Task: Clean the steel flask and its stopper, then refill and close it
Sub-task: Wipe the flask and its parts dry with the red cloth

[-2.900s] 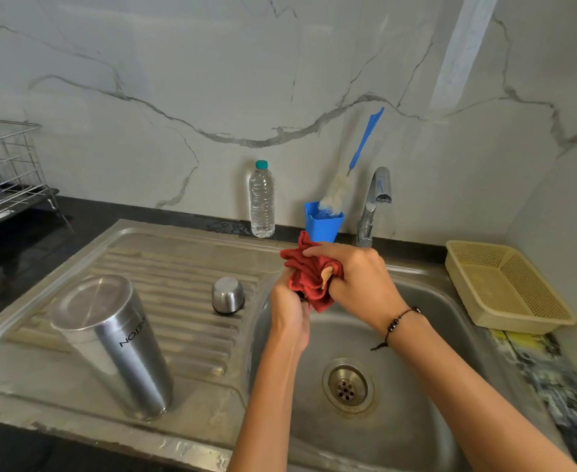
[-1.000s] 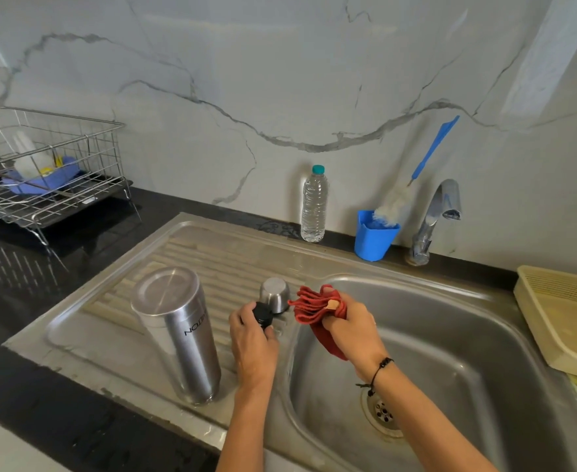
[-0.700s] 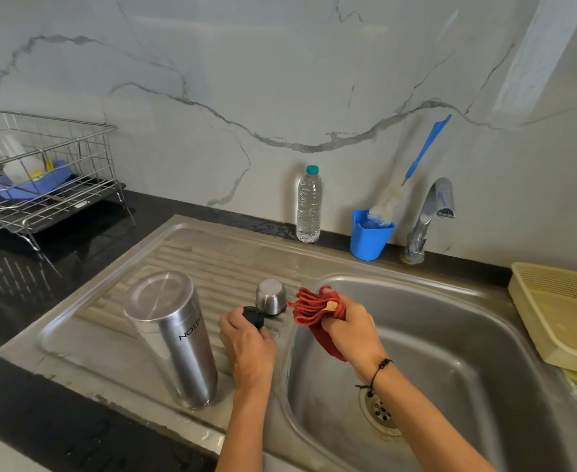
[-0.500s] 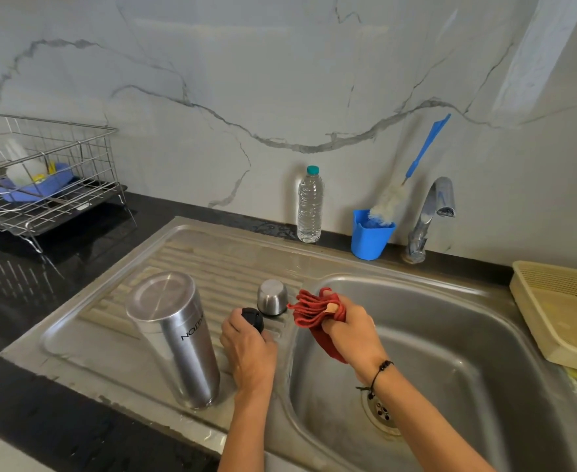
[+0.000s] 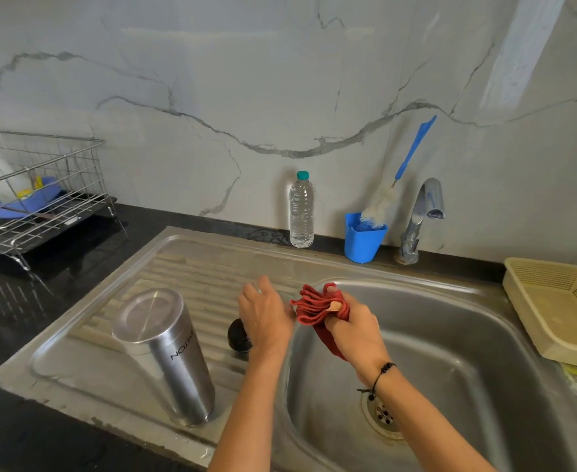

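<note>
At frame centre, the black stopper (image 5: 238,339) lay just lower-left of the left hand (image 5: 266,318), whose grasp was unclear; the right hand (image 5: 355,330) clutched a red cloth (image 5: 314,310).

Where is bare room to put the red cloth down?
Bare: the ribbed drainboard behind the flask, and the basin floor around the drain. Crowded: the strip between the flask and the basin, where the black stopper and left hand sit.

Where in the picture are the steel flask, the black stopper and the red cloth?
steel flask (image 5: 174,362), head view, on the side wall near the lettering.
black stopper (image 5: 238,338), head view, on its dark rounded body left of the wrist.
red cloth (image 5: 309,306), head view, on the bunched folds.
</note>
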Demonstrator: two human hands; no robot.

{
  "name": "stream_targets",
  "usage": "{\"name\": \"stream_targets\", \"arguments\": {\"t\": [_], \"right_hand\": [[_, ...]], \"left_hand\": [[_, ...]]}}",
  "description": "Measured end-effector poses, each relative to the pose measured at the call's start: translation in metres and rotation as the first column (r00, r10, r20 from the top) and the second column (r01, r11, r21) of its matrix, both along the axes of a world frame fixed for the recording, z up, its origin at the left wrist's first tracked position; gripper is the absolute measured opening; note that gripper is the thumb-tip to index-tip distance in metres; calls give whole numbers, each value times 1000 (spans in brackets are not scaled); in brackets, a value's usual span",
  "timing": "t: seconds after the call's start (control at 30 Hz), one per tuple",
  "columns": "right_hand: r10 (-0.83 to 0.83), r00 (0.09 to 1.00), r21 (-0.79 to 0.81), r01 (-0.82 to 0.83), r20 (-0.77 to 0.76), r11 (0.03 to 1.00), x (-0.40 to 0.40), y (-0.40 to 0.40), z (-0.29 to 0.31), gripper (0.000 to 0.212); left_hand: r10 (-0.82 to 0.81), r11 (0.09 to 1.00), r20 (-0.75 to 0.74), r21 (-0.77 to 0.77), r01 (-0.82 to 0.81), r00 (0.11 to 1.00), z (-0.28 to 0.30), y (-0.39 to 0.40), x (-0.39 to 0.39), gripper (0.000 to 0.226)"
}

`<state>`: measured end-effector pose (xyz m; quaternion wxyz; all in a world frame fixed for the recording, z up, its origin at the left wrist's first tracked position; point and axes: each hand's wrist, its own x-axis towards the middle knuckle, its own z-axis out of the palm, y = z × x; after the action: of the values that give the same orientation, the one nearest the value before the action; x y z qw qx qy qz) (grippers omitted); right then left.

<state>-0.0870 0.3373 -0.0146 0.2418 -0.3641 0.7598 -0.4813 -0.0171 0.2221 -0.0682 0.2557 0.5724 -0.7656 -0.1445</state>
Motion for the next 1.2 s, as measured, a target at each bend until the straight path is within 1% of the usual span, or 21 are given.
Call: {"name": "stream_targets", "arguments": {"t": [0.07, 0.17, 0.23, 0.33, 0.4, 0.43, 0.47, 0.5, 0.53, 0.57, 0.63, 0.7, 0.77, 0.83, 0.87, 0.93, 1.0, 1.07, 1.13, 1.17, 1.2], "right_hand": [[-15, 1000, 5, 15, 6, 1000, -5, 2, 3, 40], [-29, 1000, 16, 28, 4, 999, -14, 6, 6, 36], [-40, 999, 19, 40, 2, 999, -21, 11, 8, 35], [-61, 998, 15, 61, 5, 998, -32, 18, 10, 35], [-77, 997, 9, 77, 8, 997, -37, 21, 10, 34], [-86, 996, 8, 86, 10, 996, -40, 22, 11, 33], [-97, 995, 5, 97, 12, 995, -42, 22, 12, 33], [-115, 993, -4, 115, 20, 993, -45, 22, 12, 34], [-142, 989, -26, 143, 43, 989, -48, 22, 13, 37], [-173, 982, -61, 178, 79, 982, -51, 21, 15, 39], [-240, 957, -145, 264, 160, 954, -57, 19, 20, 42], [-274, 937, -264, 327, 218, 907, -60, 18, 28, 44], [-258, 941, -381, 327, 220, 865, -60, 19, 38, 45], [-171, 977, -442, 209, 124, 872, -54, 23, 47, 47], [-110, 993, -443, 114, 35, 889, -50, 26, 48, 48], [23, 977, -371, -101, -210, 923, -40, 28, 46, 54], [136, 881, -222, -259, -453, 940, -29, 29, 40, 58], [167, 770, -117, -299, -616, 947, -20, 29, 35, 60], [100, 633, -119, -294, -767, 948, -13, 29, 28, 53], [74, 586, -130, -298, -807, 946, -11, 30, 24, 50], [54, 569, -145, -298, -820, 943, -9, 31, 23, 48]], "left_hand": [[-5, 992, 145, 127, -13, 989, -1, -14, -10, 49], [-37, 957, 246, 289, -37, 969, -9, -29, -20, 46], [-67, 951, 296, 307, -28, 953, -15, -35, -22, 48], [-55, 953, 335, 298, -51, 941, -16, -45, -24, 43], [-77, 947, 286, 321, -20, 955, -13, -49, -23, 41], [-103, 936, 182, 352, 33, 978, -9, -48, -25, 43], [-110, 901, -20, 421, 108, 994, -4, -45, -26, 50], [-75, 844, -287, 492, 215, 955, 4, -39, -27, 58], [-12, 781, -532, 523, 340, 847, 12, -29, -27, 64], [50, 728, -694, 518, 449, 719, 21, -16, -27, 67], [111, 685, -844, 448, 574, 525, 28, 7, -27, 72], [188, 672, -916, 383, 633, 354, 29, 21, -24, 70], [222, 644, -952, 306, 701, 212, 32, 32, -23, 54], [201, 631, -971, 231, 741, 131, 36, 42, -26, 24], [210, 628, -974, 199, 753, 82, 37, 45, -28, 16], [280, 584, -960, 155, 797, -19, 39, 51, -30, 24], [416, 519, -905, 160, 840, -85, 42, 55, -29, 40], [498, 488, -862, 187, 852, -97, 49, 61, -27, 53], [481, 523, -870, 187, 832, -107, 47, 65, -26, 58], [482, 554, -869, 205, 807, -111, 46, 66, -26, 59], [489, 584, -864, 224, 781, -117, 44, 66, -26, 58]]}}
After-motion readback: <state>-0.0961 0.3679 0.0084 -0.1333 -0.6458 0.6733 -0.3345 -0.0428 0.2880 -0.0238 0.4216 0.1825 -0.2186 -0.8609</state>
